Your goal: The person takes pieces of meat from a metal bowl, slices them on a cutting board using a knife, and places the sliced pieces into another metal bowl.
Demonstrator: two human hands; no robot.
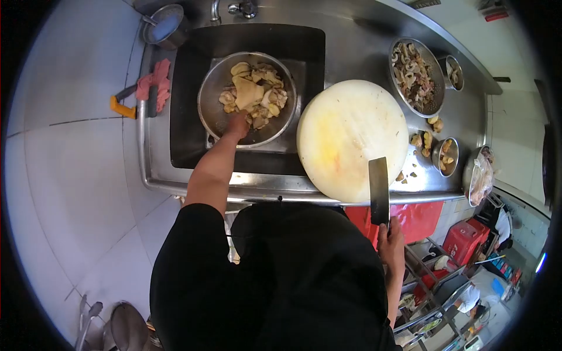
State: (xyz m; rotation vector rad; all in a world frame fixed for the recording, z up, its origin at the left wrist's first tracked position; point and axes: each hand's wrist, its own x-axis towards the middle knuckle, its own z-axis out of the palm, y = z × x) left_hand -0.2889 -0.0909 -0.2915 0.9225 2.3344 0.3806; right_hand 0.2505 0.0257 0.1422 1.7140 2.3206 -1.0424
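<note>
My left hand (236, 126) reaches into a round metal bowl (203, 106) that stands in the sink. Its fingers close on the lower end of a large, pale yellowish piece of meat (248, 92), though the fingertips are partly hidden. Around that piece lie several smaller pale and yellowish chunks (274, 99). Down by the counter's front edge, my right hand (391, 243) grips the handle of a cleaver (379, 190). The blade points away from me and overlaps the near right part of a thick, round white cutting board (354, 128), which has a yellow stain.
Right of the board stand a colander (434, 108) of sliced meat, a small bowl (440, 169) with yellowish pieces and loose scraps (427, 143). A faucet (215, 13) is behind the sink (184, 140). Pink cloth (158, 82) hangs over the left rim beside a metal pot (177, 40).
</note>
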